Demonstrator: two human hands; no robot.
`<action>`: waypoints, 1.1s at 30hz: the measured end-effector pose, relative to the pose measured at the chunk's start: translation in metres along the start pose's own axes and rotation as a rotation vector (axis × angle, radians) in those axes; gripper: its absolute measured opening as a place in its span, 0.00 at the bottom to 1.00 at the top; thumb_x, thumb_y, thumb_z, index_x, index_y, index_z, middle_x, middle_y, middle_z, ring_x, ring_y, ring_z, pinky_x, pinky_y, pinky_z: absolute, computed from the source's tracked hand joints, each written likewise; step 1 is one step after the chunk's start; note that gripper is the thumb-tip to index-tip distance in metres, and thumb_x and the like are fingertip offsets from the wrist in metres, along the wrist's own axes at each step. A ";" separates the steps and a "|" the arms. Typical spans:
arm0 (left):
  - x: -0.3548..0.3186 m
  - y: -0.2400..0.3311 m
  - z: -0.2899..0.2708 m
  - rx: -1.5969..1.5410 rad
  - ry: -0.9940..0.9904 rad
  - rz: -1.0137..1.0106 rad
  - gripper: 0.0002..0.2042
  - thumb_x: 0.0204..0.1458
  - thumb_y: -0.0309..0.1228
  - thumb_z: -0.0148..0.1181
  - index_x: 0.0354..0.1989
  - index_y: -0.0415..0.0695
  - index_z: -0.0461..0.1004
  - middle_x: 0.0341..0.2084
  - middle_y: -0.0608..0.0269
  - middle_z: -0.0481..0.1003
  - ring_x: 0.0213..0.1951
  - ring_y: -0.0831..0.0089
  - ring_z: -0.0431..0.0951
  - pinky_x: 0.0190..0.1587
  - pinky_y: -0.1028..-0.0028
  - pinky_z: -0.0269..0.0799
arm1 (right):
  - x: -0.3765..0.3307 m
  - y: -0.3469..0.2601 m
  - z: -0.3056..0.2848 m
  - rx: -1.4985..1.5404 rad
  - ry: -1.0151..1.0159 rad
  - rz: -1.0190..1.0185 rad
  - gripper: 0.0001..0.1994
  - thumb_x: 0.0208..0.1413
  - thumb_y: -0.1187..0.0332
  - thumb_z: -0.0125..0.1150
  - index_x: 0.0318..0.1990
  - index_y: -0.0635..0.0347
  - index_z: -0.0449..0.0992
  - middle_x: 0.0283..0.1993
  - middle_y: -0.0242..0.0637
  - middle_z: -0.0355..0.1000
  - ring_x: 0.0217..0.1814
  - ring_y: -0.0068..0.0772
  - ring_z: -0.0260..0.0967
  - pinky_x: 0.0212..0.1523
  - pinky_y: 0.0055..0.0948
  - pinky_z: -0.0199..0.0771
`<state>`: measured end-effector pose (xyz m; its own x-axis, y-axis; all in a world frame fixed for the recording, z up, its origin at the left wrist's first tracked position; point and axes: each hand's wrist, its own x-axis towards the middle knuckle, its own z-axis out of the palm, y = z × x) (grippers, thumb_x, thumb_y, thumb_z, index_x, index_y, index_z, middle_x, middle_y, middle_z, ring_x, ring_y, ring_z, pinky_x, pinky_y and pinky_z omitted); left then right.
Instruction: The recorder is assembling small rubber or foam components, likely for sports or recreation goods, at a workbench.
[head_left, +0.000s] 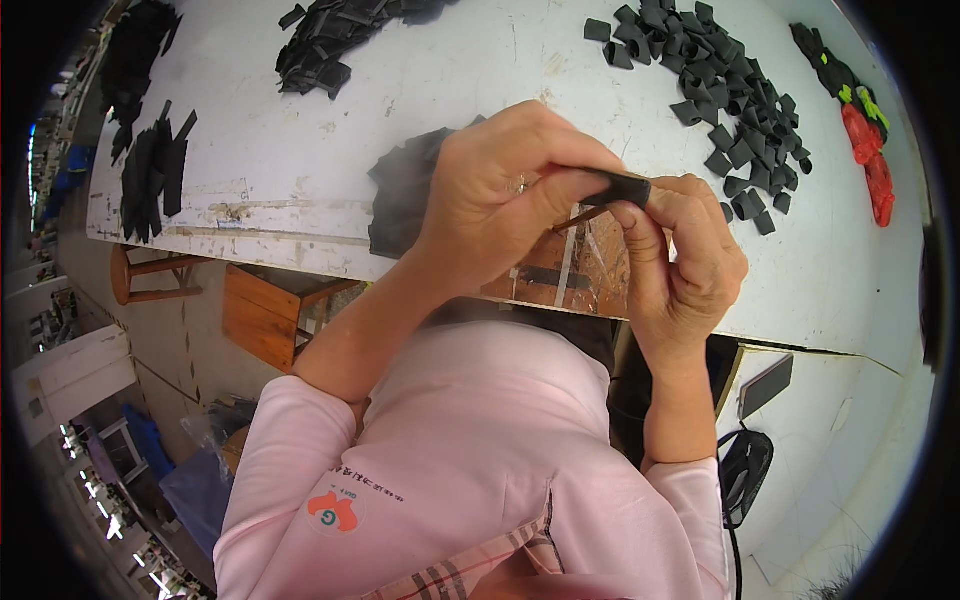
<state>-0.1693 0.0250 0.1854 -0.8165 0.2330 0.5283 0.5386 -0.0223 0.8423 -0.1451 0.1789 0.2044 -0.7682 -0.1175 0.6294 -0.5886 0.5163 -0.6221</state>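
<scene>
Above the table edge, my left hand (505, 185) and my right hand (685, 255) meet at a small black strip of material (628, 190). Thumb and fingers of each hand pinch it, the left at one end and the right at the other. Just under the strip a thin brown stick-like piece (580, 218) shows; whether it touches the strip I cannot tell. Below my hands lies a worn brown board (540, 290) with pale tape across it. Partly behind my left hand and wrist, a flat pile of black pieces (400, 200) rests on the table.
Many small folded black pieces (735, 110) spread over the white table (520, 60) at the far right. Black strips lie in a far heap (330, 50) and at the left edge (155, 175). A red plastic item (868, 165) sits far right; wooden stools (262, 312) stand below left.
</scene>
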 end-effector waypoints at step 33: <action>-0.073 0.014 0.031 -0.342 0.341 -0.502 0.06 0.48 0.18 0.50 0.35 0.35 0.64 0.32 0.60 0.67 0.29 0.80 0.68 0.35 0.82 0.65 | -0.059 0.000 0.011 1.493 0.134 1.192 0.03 0.50 0.74 0.53 0.28 0.63 0.68 0.25 0.37 0.70 0.26 0.25 0.68 0.25 0.21 0.69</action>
<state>-0.0960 0.0379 0.1554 -0.9995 -0.0213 0.0228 0.0283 -0.3100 0.9503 -0.1023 0.1760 0.1620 -0.8999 -0.2103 -0.3821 0.3892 -0.7826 -0.4859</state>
